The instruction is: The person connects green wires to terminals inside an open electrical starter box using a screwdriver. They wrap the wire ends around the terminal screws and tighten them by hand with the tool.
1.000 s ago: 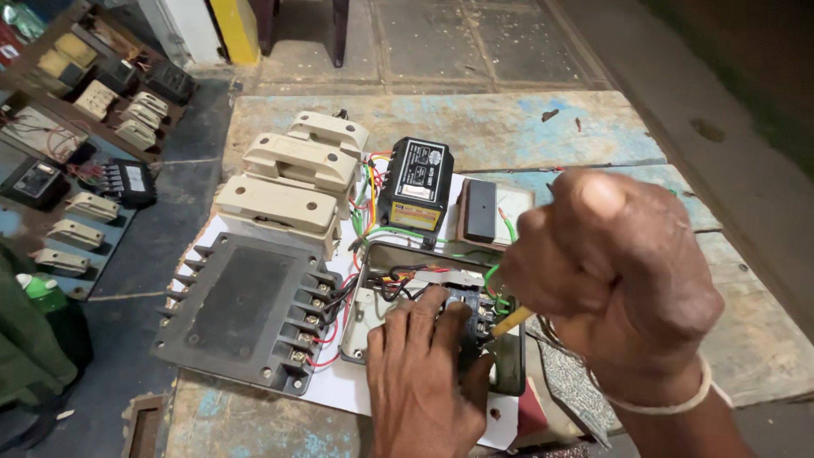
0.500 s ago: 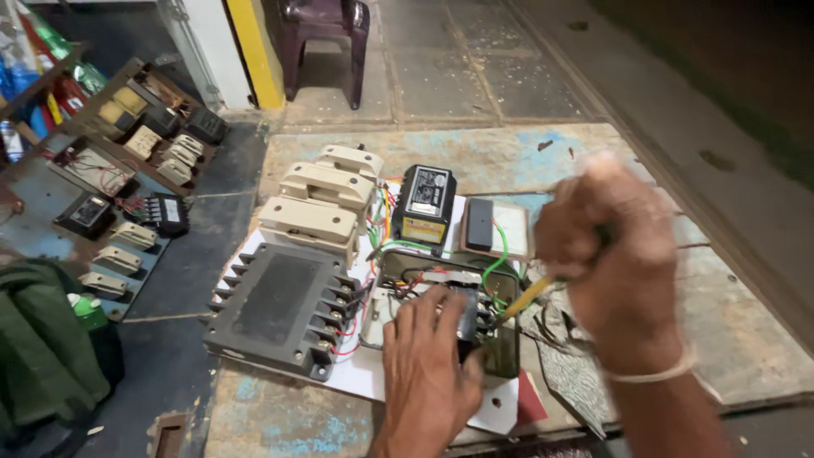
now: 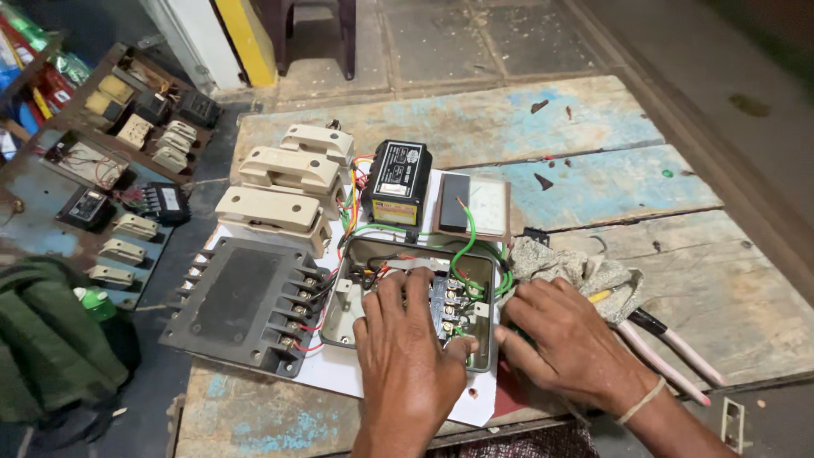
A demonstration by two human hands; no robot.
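In the lower middle of the frame we press our flat, open left hand [image 3: 407, 348] into the grey switch box [image 3: 413, 298] while our right hand [image 3: 566, 339], fingers loosely open, steadies its side, so next we need careful, gentle fingers among the wires [image 3: 462, 250].

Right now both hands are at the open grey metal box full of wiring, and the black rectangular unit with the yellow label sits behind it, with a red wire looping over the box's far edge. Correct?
Not quite: the wire looping over the far edge is green, not red, as the head view shows. The rest holds: the left hand and right hand are at the open grey metal box, and the black rectangular unit with the yellow label sits behind it.
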